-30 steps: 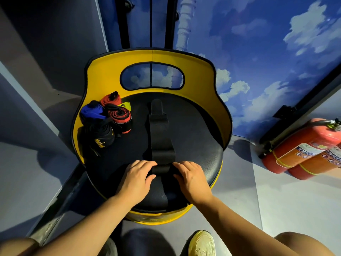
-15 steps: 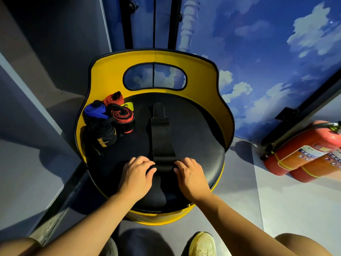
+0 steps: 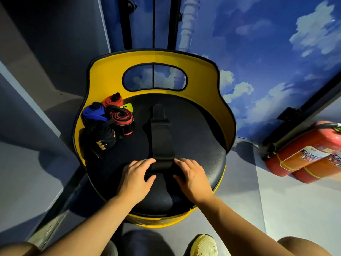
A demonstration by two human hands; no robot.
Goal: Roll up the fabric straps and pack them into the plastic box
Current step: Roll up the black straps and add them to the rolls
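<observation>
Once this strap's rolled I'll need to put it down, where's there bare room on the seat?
Bare seat lies right of the black strap, up to the yellow backrest. The left side is crowded with rolled straps.

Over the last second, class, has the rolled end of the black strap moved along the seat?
Yes. The rolled end has travelled toward the yellow backrest, leaving less flat strap on the seat.
</observation>
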